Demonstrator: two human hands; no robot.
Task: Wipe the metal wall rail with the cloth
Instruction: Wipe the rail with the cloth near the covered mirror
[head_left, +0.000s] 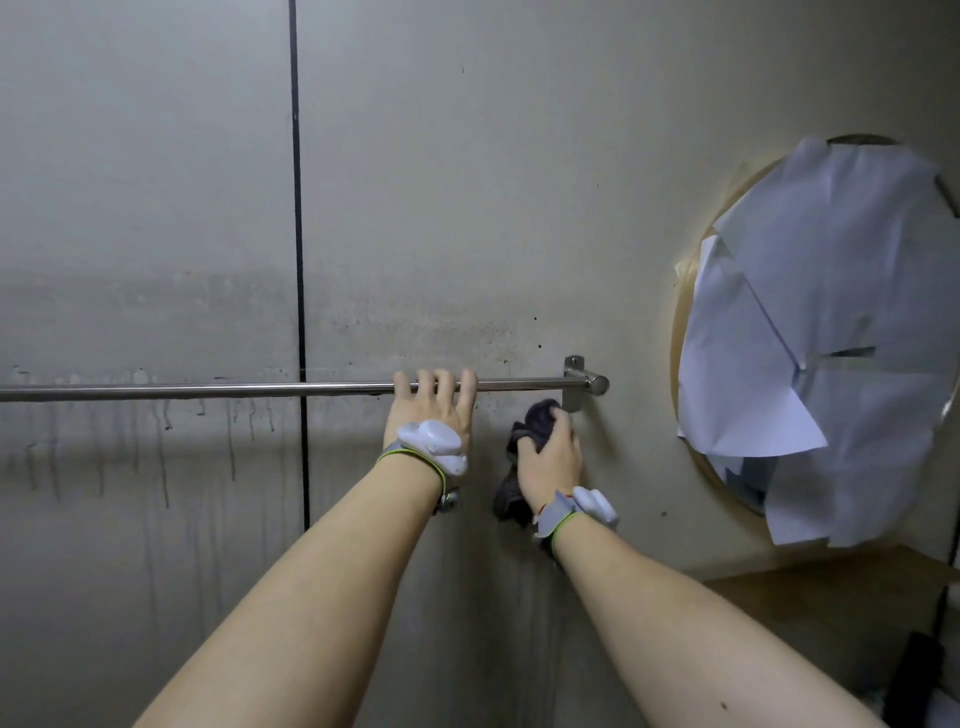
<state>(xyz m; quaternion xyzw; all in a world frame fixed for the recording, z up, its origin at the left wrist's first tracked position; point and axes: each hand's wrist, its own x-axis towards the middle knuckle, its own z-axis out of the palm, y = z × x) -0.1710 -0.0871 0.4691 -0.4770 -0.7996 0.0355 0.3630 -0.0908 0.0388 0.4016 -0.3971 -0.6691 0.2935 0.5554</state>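
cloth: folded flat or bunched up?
Bunched. The cloth is crumpled in the right hand, one end hanging below the palm.

I can read no text, label, brand or number anywhere before me. The paper sheets (810, 291) over the round frame (679, 332) show blank faces. Neither the metal rail (208, 390) nor my wrist devices (435, 442) show legible lettering.

Left hand (434, 402) gripping metal wall rail (208, 391), right hand (551, 451) clutching dark cloth (535, 423) just below rail's bracket (575, 382)
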